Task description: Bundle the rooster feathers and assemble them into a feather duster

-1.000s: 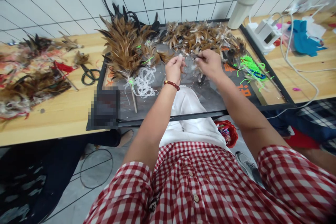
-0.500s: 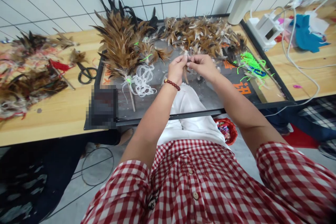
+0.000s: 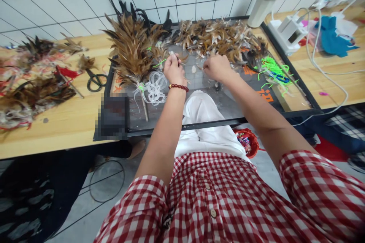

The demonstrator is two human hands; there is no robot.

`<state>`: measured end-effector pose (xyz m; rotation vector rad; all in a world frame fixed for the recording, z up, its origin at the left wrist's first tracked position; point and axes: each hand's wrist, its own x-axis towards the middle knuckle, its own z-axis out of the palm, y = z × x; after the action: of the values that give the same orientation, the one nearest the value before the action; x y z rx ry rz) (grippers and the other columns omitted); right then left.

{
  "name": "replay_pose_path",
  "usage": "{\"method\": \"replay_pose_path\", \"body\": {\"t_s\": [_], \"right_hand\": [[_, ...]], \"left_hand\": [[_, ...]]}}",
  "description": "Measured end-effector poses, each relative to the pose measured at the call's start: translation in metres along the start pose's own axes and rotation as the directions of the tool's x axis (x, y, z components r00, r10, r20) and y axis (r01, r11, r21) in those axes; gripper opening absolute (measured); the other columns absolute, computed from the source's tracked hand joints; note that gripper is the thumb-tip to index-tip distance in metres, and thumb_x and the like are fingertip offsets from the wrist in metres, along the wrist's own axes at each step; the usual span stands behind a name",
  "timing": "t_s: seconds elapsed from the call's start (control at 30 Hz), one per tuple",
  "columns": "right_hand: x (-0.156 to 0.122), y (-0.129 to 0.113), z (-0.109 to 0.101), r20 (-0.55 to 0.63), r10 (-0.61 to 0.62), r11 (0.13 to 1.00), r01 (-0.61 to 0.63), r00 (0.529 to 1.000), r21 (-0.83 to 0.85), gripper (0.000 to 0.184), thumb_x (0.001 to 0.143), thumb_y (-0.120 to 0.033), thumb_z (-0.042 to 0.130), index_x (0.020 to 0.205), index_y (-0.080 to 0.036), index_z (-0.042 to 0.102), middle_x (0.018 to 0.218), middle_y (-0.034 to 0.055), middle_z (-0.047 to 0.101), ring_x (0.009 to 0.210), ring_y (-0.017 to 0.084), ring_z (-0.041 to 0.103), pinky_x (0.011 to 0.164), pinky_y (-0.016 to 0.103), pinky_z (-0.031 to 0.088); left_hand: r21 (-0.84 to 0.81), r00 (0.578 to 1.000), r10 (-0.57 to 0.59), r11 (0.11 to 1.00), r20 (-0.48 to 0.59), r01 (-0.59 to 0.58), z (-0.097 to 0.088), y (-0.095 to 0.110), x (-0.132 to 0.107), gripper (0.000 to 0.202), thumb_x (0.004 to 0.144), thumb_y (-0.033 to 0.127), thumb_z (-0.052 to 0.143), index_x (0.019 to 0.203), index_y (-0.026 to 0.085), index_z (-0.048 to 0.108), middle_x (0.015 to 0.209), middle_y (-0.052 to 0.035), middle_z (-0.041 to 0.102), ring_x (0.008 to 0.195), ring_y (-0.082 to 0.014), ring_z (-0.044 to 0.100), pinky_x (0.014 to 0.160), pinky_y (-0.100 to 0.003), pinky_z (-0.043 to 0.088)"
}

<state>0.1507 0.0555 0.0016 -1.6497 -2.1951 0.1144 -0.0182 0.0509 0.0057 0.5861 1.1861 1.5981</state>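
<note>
My left hand [image 3: 174,69] is closed, with brown feather tips [image 3: 184,59] showing beside its fingers. It is just right of a large brown-and-black feather bundle [image 3: 129,45] tied on a stick [image 3: 146,108]. White stringy strips [image 3: 156,89] lie below that hand. My right hand [image 3: 218,67] is pinched at the near edge of a long heap of loose brown feathers [image 3: 216,38]; its fingertips hide whatever is between them. A small pale scrap [image 3: 194,69] lies on the dark board [image 3: 228,100] between the hands.
Bright green strings [image 3: 275,69] lie at the board's right. A white bottle [image 3: 266,0] and a white power strip with chargers [image 3: 291,32] stand beyond. On the left are black scissors [image 3: 97,81] and more feathers [image 3: 40,91]. A red basket [image 3: 246,142] sits below the table edge.
My hands were together over the board's middle and have parted. The left moved left towards the feather bundle, holding feathers; the right stayed near the feather heap.
</note>
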Motion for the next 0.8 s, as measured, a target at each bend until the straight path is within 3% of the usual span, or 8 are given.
{"method": "replay_pose_path", "body": {"t_s": [0.17, 0.33, 0.4, 0.47, 0.53, 0.63, 0.7, 0.8], "right_hand": [[0.003, -0.013, 0.002, 0.008, -0.210, 0.977, 0.210, 0.978, -0.037, 0.036, 0.099, -0.035, 0.052, 0.123, -0.022, 0.077, 0.120, 0.0158, 0.071, 0.113, 0.034, 0.061, 0.095, 0.051, 0.044], [0.009, -0.012, 0.012, 0.062, -0.305, 0.952, 0.303, 0.951, 0.027, 0.026, 0.096, -0.036, 0.059, 0.104, -0.021, 0.079, 0.111, 0.0127, 0.070, 0.107, 0.031, 0.060, 0.096, 0.048, 0.045], [0.013, -0.011, 0.016, -0.013, -0.212, 0.955, 0.210, 0.977, 0.210, 0.020, 0.095, -0.032, 0.061, 0.089, -0.019, 0.075, 0.100, 0.0096, 0.070, 0.099, 0.026, 0.062, 0.093, 0.044, 0.048], [0.016, -0.010, 0.014, -0.091, -0.002, 0.852, 0.049, 0.996, 0.521, 0.020, 0.095, -0.032, 0.063, 0.080, -0.019, 0.067, 0.083, 0.0051, 0.066, 0.084, 0.020, 0.061, 0.085, 0.038, 0.052], [0.015, -0.011, 0.007, -0.031, 0.202, 0.591, -0.097, 0.979, 0.801, 0.027, 0.096, -0.038, 0.067, 0.076, -0.021, 0.060, 0.070, 0.0002, 0.058, 0.068, 0.014, 0.057, 0.072, 0.031, 0.051], [0.009, -0.012, -0.004, 0.126, 0.269, 0.273, -0.201, 0.955, 0.941, 0.032, 0.093, -0.040, 0.073, 0.074, -0.021, 0.055, 0.063, -0.0036, 0.053, 0.058, 0.010, 0.051, 0.060, 0.024, 0.047], [0.004, -0.011, -0.007, 0.087, 0.280, 0.246, -0.159, 0.956, 0.956, 0.033, 0.092, -0.042, 0.076, 0.076, -0.021, 0.056, 0.064, -0.0040, 0.054, 0.058, 0.009, 0.053, 0.059, 0.023, 0.048], [0.000, -0.006, -0.001, -0.068, 0.288, 0.358, -0.042, 0.955, 0.933, 0.037, 0.091, -0.055, 0.075, 0.082, -0.022, 0.060, 0.071, -0.0025, 0.058, 0.066, 0.011, 0.061, 0.067, 0.027, 0.055]], "left_hand": [[-0.148, 0.998, -0.063, 0.987, -0.030, 0.058, 0.009, 0.021, -0.025, 0.024, 0.108, 0.028, 0.048, 0.088, 0.019, 0.057, 0.064, 0.0079, 0.046, 0.039, -0.0001, 0.024, 0.040, -0.018, 0.018], [-0.195, 0.993, -0.110, 0.976, -0.045, 0.099, 0.011, 0.025, -0.031, 0.024, 0.107, 0.023, 0.050, 0.085, 0.017, 0.056, 0.062, 0.0077, 0.044, 0.040, -0.0006, 0.024, 0.041, -0.017, 0.016], [-0.175, 0.990, -0.136, 0.976, -0.042, 0.126, 0.009, 0.020, -0.026, 0.024, 0.106, 0.024, 0.051, 0.084, 0.018, 0.058, 0.062, 0.0073, 0.045, 0.041, -0.0019, 0.026, 0.041, -0.018, 0.018], [-0.136, 0.987, -0.157, 0.979, -0.026, 0.153, 0.008, 0.013, -0.021, 0.023, 0.105, 0.027, 0.055, 0.084, 0.019, 0.060, 0.063, 0.0064, 0.048, 0.042, -0.0026, 0.032, 0.043, -0.018, 0.023], [-0.082, 0.985, -0.171, 0.982, 0.003, 0.171, 0.007, 0.006, -0.018, 0.021, 0.101, 0.033, 0.063, 0.086, 0.019, 0.064, 0.068, 0.0048, 0.056, 0.047, -0.0034, 0.043, 0.047, -0.017, 0.031], [0.008, 0.979, -0.175, 0.984, 0.105, 0.175, 0.010, -0.003, -0.019, 0.020, 0.094, 0.038, 0.073, 0.087, 0.019, 0.069, 0.075, 0.0017, 0.066, 0.061, -0.0068, 0.059, 0.056, -0.018, 0.043], [0.061, 0.963, -0.172, 0.985, 0.205, 0.163, 0.014, -0.007, -0.024, 0.020, 0.093, 0.036, 0.075, 0.086, 0.018, 0.070, 0.075, 0.0003, 0.068, 0.068, -0.0089, 0.064, 0.062, -0.019, 0.048], [0.160, 0.928, -0.148, 0.982, 0.342, 0.098, 0.017, -0.011, -0.031, 0.021, 0.092, 0.032, 0.075, 0.079, 0.017, 0.069, 0.072, -0.0005, 0.067, 0.069, -0.0102, 0.066, 0.065, -0.020, 0.050]]}}
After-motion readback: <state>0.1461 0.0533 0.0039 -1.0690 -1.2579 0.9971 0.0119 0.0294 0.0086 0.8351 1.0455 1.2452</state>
